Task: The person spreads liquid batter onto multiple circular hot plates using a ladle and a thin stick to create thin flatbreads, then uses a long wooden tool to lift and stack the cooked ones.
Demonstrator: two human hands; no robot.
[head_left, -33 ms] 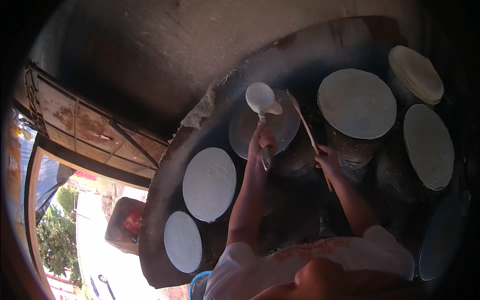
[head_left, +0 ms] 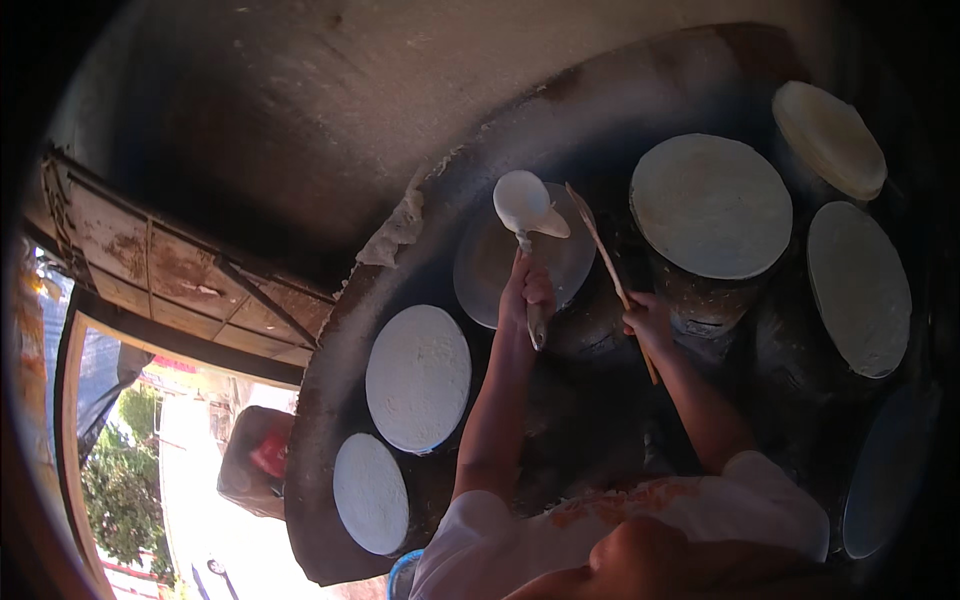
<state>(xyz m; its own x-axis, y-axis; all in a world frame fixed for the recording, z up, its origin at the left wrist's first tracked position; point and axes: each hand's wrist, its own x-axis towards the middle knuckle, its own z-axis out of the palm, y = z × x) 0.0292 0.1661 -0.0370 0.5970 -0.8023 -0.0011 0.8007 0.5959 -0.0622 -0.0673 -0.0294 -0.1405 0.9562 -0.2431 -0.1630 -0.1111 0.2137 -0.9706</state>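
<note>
My left hand [head_left: 530,292] is closed around the handle of a ladle [head_left: 521,200] whose bowl looks full of white batter. A small tongue of white batter [head_left: 553,224] shows at the ladle's right lower side, over a round griddle plate [head_left: 476,270]. In my right hand [head_left: 648,320] is a long, thin wooden spatula [head_left: 596,238], its flat end pointing up and left beside the plate's right edge. Whether the ladle touches the plate, I cannot tell.
Left of my left arm, two griddles carry white rounds, a larger round [head_left: 418,378] and a lower one [head_left: 371,493]. To the right are a pale flatbread [head_left: 711,206], a tilted stack [head_left: 830,140], another round [head_left: 859,289] and a dark plate [head_left: 890,475]. A curved counter rim [head_left: 325,450] surrounds them.
The batter tongue beside the ladle reaches slightly farther right. The whole view has shifted a little; both hands keep their grips.
</note>
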